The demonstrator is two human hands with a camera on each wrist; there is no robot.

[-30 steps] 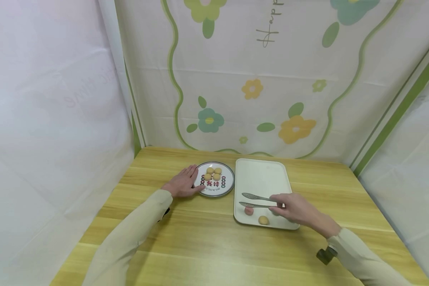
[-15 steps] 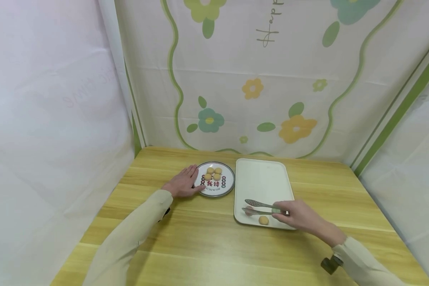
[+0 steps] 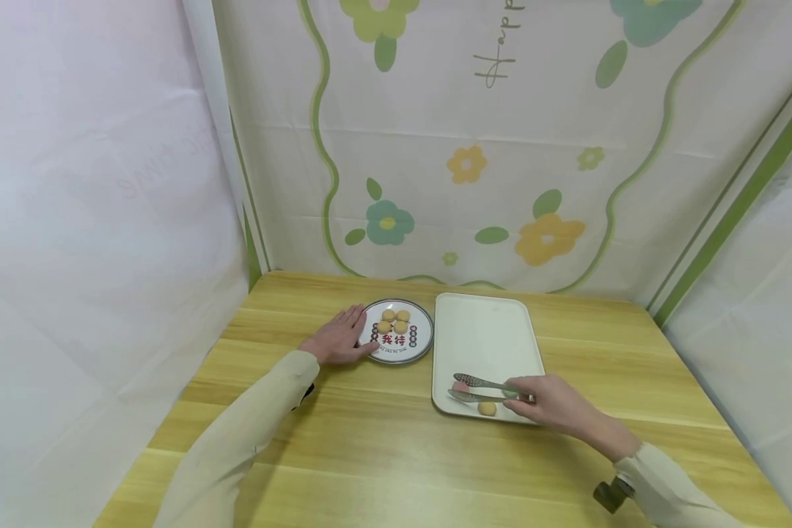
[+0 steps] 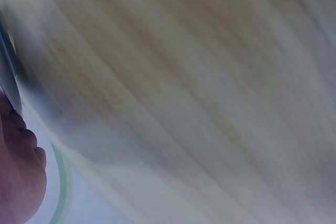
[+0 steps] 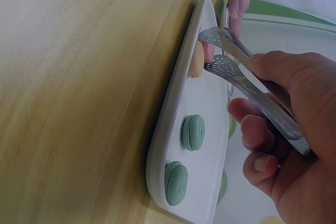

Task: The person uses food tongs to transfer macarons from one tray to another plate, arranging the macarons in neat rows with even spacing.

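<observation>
One pink macaron (image 3: 460, 386) sits by the near-left corner of the tray (image 3: 488, 330), a tan macaron (image 3: 487, 409) at its near edge; both likely light and crumbly, best taken gently round the sides. The right hand (image 3: 557, 402) grips tongs (image 5: 257, 97), tips apart; the left hand (image 3: 336, 339) rests, fingers extended, on the left edge of the plate (image 3: 421, 315). The plate reads 我待; the backdrop (image 3: 402, 110), "Happ".

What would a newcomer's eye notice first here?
Probably the metal tongs, held in the right hand over the near end of the white tray. On it, two green macarons stand out. Left of the tray, four tan macarons lie on a plate, with the left hand at its rim.
</observation>
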